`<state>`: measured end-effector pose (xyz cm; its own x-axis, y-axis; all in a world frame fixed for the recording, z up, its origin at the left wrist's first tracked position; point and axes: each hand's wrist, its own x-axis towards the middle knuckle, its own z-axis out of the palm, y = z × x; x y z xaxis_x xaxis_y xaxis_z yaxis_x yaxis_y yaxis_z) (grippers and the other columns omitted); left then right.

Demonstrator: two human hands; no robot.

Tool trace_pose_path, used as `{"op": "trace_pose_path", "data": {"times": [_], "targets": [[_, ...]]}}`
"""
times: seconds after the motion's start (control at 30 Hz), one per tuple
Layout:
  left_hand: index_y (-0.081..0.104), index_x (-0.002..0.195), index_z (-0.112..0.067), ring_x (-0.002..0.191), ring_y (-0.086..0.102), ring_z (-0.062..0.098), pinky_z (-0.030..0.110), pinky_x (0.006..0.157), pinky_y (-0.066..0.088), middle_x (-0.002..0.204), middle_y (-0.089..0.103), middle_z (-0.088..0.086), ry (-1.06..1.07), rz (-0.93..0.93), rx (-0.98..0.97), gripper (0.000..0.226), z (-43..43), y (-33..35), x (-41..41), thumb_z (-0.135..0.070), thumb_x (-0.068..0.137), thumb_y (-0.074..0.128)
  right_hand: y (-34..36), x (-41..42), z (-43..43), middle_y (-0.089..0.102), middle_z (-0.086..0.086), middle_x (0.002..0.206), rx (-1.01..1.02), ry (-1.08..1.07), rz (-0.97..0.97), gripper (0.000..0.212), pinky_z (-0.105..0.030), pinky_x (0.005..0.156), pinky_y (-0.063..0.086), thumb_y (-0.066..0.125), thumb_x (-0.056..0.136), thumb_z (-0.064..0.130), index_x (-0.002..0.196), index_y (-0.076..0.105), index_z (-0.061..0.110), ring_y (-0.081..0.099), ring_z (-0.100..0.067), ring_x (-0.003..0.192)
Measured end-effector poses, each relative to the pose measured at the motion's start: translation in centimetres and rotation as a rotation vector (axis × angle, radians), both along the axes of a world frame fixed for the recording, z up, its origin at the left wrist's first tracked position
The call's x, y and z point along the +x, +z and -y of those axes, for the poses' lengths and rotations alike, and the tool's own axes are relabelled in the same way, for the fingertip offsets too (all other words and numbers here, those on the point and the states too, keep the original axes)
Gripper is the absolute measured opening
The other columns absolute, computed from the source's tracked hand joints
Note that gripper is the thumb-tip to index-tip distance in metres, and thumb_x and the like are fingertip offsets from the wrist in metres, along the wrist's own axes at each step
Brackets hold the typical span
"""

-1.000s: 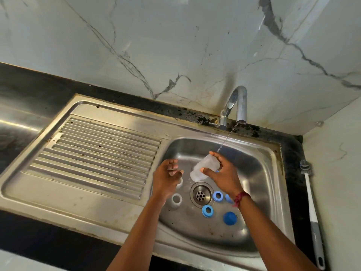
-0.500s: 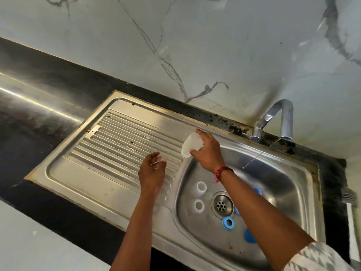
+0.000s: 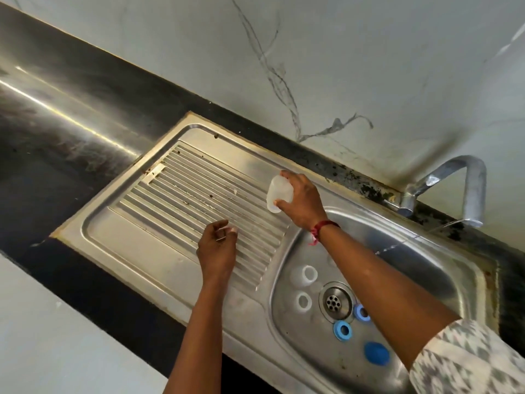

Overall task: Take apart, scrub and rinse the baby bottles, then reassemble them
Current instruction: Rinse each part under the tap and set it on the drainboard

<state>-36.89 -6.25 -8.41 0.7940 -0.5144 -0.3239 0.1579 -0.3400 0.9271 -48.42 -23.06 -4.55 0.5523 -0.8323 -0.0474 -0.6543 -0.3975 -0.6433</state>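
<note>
The right hand grips the bottle body, a translucent white cylinder, tilted, above the drainboard near the basin edge. The left hand hovers over the drainboard, fingers loosely curled, nothing visible in it. White rings and blue rings lie in the sink basin.

Bottle: one side covered by right hand.
Blue ring: half hidden behind right forearm.
Left hand: curled fingers' contents unreadable.
Sleeve: blurred, cut off at edge.
</note>
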Motion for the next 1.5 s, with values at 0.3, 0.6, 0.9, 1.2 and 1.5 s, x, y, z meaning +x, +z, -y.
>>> {"op": "trace_pose_path", "data": {"times": [0.3, 0.6, 0.9, 1.2, 1.5], "targets": [[0.063, 0.112, -0.03, 0.098, 0.067, 0.023, 0.05, 0.09, 0.058, 0.107, 0.069, -0.002, -0.016, -0.004, -0.022, 0.021, -0.2, 0.5, -0.1, -0.019, 0.094, 0.067, 0.0, -0.3, -0.4, 0.041, -0.013, 0.147, 0.052, -0.002, -0.014, 0.087, -0.045, 0.106, 0.044, 0.08, 0.08, 0.011, 0.151, 0.03, 0.022, 0.045, -0.033, 0.131], [0.063, 0.119, -0.022, 0.103, 0.066, 0.024, 0.048, 0.094, 0.056, 0.114, 0.068, 0.003, -0.021, 0.014, -0.022, 0.024, -0.2, 1.1, -0.5, -0.017, 0.095, 0.065, 0.3, -0.6, -0.2, 0.047, -0.012, 0.143, 0.055, -0.029, 0.021, 0.078, -0.045, 0.105, 0.048, 0.08, 0.078, 0.01, 0.145, 0.041, 0.019, 0.051, -0.032, 0.124], [0.063, 0.121, -0.019, 0.103, 0.065, 0.021, 0.046, 0.095, 0.056, 0.113, 0.068, 0.001, -0.015, 0.018, -0.03, 0.026, -0.4, 1.1, -0.5, -0.016, 0.095, 0.065, 0.4, -0.6, -0.1, 0.049, -0.011, 0.138, -0.006, -0.023, 0.027, 0.072, -0.045, 0.101, 0.05, 0.081, 0.076, 0.008, 0.138, 0.046, 0.017, 0.05, -0.031, 0.123], [0.063, 0.115, -0.025, 0.103, 0.067, 0.023, 0.048, 0.094, 0.056, 0.113, 0.069, 0.002, -0.024, 0.003, -0.037, 0.023, 0.1, 0.7, -0.6, -0.016, 0.095, 0.065, 0.2, -0.9, 0.0, 0.047, -0.012, 0.14, 0.01, -0.011, 0.017, 0.079, -0.047, 0.1, 0.052, 0.083, 0.074, 0.011, 0.142, 0.041, 0.017, 0.051, -0.031, 0.121], [0.064, 0.109, -0.028, 0.097, 0.068, 0.02, 0.045, 0.091, 0.058, 0.106, 0.071, 0.001, -0.071, 0.027, -0.058, 0.02, 1.2, 1.4, -1.6, -0.015, 0.094, 0.066, 0.9, -3.9, -0.6, 0.05, -0.01, 0.128, 0.052, -0.086, 0.081, 0.072, -0.034, 0.092, 0.052, 0.079, 0.075, 0.0, 0.136, 0.045, 0.017, 0.053, -0.023, 0.111]]}}
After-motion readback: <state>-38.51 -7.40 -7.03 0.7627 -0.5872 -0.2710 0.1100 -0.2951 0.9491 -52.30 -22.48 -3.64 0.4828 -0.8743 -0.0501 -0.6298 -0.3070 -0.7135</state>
